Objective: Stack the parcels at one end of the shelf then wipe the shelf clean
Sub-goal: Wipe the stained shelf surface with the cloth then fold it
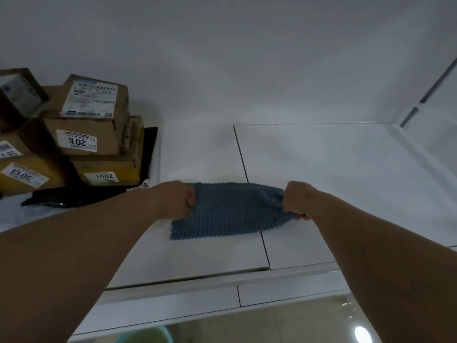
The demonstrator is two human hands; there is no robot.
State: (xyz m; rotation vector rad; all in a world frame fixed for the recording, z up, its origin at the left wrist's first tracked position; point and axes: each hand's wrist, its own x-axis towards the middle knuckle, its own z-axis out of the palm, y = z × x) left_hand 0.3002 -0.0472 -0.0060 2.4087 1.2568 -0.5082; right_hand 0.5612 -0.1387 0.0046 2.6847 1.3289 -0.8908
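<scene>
A blue knitted cloth (230, 211) lies on the white shelf (333, 169), across the seam between two shelf panels. My left hand (176, 200) grips the cloth's left edge. My right hand (300, 200) grips its bunched right end. Several brown cardboard parcels (91, 129) with white labels stand stacked at the left end of the shelf, on top of a black flat bag (103, 194).
The white back wall (247, 70) rises behind the shelf, and a side wall (435, 112) closes the right end. The shelf's front lip (222, 280) runs below my arms. A green round container (146, 336) shows at the bottom edge, on the glossy floor.
</scene>
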